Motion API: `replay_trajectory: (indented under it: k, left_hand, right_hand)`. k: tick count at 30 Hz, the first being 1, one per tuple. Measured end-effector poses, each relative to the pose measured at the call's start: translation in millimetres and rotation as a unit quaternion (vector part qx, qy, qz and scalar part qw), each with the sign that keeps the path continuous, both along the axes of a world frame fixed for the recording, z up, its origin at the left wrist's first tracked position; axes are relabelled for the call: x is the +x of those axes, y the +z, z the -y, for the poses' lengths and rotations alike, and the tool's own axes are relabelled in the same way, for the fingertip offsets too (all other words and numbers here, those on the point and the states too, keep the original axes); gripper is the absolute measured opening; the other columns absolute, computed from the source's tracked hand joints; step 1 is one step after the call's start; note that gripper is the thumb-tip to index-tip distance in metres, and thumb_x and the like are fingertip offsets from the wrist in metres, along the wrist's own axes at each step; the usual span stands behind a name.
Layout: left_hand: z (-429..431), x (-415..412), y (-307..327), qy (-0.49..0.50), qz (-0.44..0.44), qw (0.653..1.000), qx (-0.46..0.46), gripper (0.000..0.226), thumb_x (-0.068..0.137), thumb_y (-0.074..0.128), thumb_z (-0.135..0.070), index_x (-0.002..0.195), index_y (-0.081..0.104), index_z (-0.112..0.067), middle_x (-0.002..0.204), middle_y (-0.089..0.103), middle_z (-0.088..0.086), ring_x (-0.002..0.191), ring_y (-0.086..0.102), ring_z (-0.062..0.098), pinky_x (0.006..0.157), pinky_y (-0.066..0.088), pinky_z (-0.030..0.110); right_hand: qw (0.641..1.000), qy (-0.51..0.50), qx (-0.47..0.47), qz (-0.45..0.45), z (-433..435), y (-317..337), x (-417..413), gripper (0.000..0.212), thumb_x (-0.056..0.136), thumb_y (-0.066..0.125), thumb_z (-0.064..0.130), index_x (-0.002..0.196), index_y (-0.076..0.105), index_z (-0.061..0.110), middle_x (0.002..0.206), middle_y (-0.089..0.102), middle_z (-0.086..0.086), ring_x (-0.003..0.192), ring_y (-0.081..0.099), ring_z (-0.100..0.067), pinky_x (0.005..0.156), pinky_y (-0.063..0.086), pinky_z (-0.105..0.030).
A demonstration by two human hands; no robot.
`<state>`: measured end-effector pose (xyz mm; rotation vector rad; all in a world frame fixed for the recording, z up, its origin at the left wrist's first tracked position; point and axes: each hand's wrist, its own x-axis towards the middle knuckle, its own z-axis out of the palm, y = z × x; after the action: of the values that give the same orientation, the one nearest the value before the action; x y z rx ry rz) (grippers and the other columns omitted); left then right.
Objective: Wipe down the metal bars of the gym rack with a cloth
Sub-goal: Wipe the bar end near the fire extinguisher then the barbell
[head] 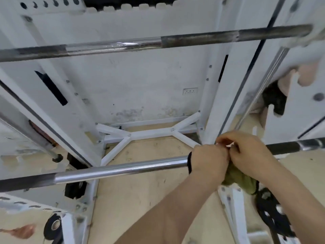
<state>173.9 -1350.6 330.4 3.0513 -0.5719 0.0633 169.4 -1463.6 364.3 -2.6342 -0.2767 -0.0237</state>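
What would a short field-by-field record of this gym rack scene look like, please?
left hand: curled round the shiny steel lower bar
right hand: beside the left, gripping the olive-green cloth at that bar
cloth state: bunched, hanging below the bar under both hands
other bar: dull grey steel upper bar, no hand on it
frame: white metal rack frame standing on a pale wooden floor

An olive-green cloth point(241, 180) is bunched round the lower bar point(123, 169) near the right upright of the white rack point(211, 103), its loose end hanging below. That bar shines chrome mid-length; the upper bar point(114, 45) is mostly dull and grimy.
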Motion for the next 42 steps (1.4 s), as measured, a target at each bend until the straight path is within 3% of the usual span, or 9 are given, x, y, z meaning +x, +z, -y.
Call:
replay_trajectory:
  k: [5, 10, 13, 16, 20, 26, 30, 35, 42]
  left_hand:
    - [52, 10, 11, -0.055, -0.043, 0.997, -0.029, 0.023, 0.083, 0.063, -0.029, 0.101, 0.061, -0.015, 0.071, 0.052, -0.002, 0.066, 0.057, 0.023, 0.058, 0.038, 0.032]
    - [-11, -20, -3, -0.024, 0.009, 0.995, -0.1, 0.05, 0.074, 0.061, -0.032, 0.122, 0.051, -0.021, 0.105, 0.059, -0.004, 0.093, 0.056, 0.021, 0.08, 0.043, 0.033]
    - [-25, -30, -7, 0.01, 0.047, 0.997, -0.065, 0.069, 0.066, 0.064, -0.034, 0.132, 0.048, -0.021, 0.097, 0.064, -0.008, 0.084, 0.061, 0.018, 0.076, 0.047, 0.03]
    - [-38, -30, -8, 0.079, 0.019, 0.995, -0.048, 0.067, 0.071, 0.062, -0.04, 0.132, 0.037, -0.027, 0.077, 0.06, -0.011, 0.064, 0.056, 0.018, 0.058, 0.043, 0.03]
    - [-87, -26, -8, 0.141, 0.031, 0.989, 0.041, 0.021, 0.08, 0.056, -0.043, 0.086, 0.044, -0.027, 0.066, 0.053, -0.008, 0.055, 0.05, 0.018, 0.049, 0.031, 0.028]
    - [-87, -11, -12, 0.174, -0.008, 0.979, 0.102, 0.023, 0.082, 0.049, -0.033, 0.064, 0.038, -0.025, 0.057, 0.038, -0.007, 0.046, 0.029, 0.012, 0.044, 0.017, 0.025]
    - [-89, -9, -13, 0.131, -0.005, 0.987, 0.092, 0.011, 0.08, 0.05, -0.031, 0.07, 0.047, -0.026, 0.059, 0.045, -0.007, 0.053, 0.044, 0.015, 0.046, 0.026, 0.024]
    - [-85, -11, -15, 0.112, -0.023, 0.989, 0.089, 0.012, 0.078, 0.051, -0.03, 0.068, 0.047, -0.025, 0.059, 0.044, -0.007, 0.056, 0.047, 0.016, 0.049, 0.031, 0.024]
    - [-93, -6, -16, 0.13, -0.028, 0.989, 0.063, 0.016, 0.075, 0.052, -0.026, 0.063, 0.041, -0.024, 0.058, 0.043, -0.007, 0.058, 0.048, 0.018, 0.052, 0.035, 0.025]
  right_hand:
    - [0.986, 0.058, -0.015, -0.153, 76, 8, 0, 0.057, 0.063, 0.064, 0.03, 0.114, 0.046, 0.048, 0.106, 0.06, 0.023, 0.097, 0.058, -0.004, 0.084, 0.048, -0.028]
    - [0.962, 0.111, -0.248, 0.04, 28, -28, 3, 0.066, 0.061, 0.043, 0.066, 0.118, 0.039, 0.033, 0.075, 0.053, 0.012, 0.073, 0.053, -0.018, 0.071, 0.034, -0.037]
    - [0.949, 0.129, -0.267, 0.105, 19, -39, 13, 0.036, 0.072, 0.053, 0.06, 0.083, 0.043, 0.027, 0.053, 0.031, 0.009, 0.049, 0.035, -0.016, 0.059, 0.026, -0.032]
    - [0.946, 0.153, -0.271, 0.095, 55, -43, 18, 0.026, 0.075, 0.061, 0.048, 0.073, 0.044, 0.028, 0.056, 0.045, 0.009, 0.05, 0.047, -0.014, 0.056, 0.039, -0.029]
    - [0.935, 0.019, -0.354, 0.032, 109, -31, 30, 0.026, 0.079, 0.046, 0.051, 0.063, 0.038, 0.032, 0.053, 0.045, 0.014, 0.047, 0.035, 0.001, 0.05, 0.025, -0.022]
    - [0.958, 0.015, -0.278, 0.07, 8, -46, 12, 0.021, 0.072, 0.063, 0.024, 0.065, 0.043, 0.025, 0.057, 0.047, 0.01, 0.051, 0.044, -0.013, 0.062, 0.038, -0.031]
    - [0.955, 0.072, -0.228, 0.178, 25, -54, 6, 0.02, 0.068, 0.074, 0.016, 0.069, 0.054, 0.018, 0.06, 0.055, 0.001, 0.053, 0.052, -0.023, 0.059, 0.037, -0.033]
    - [0.927, -0.069, -0.365, 0.045, 131, -39, 19, 0.015, 0.075, 0.061, 0.03, 0.068, 0.049, 0.025, 0.059, 0.047, 0.009, 0.057, 0.049, -0.02, 0.062, 0.037, -0.032]
    - [0.969, -0.005, -0.233, 0.089, -10, -49, -1, 0.017, 0.068, 0.063, 0.026, 0.069, 0.046, 0.027, 0.061, 0.053, 0.009, 0.059, 0.051, -0.017, 0.071, 0.036, -0.035]
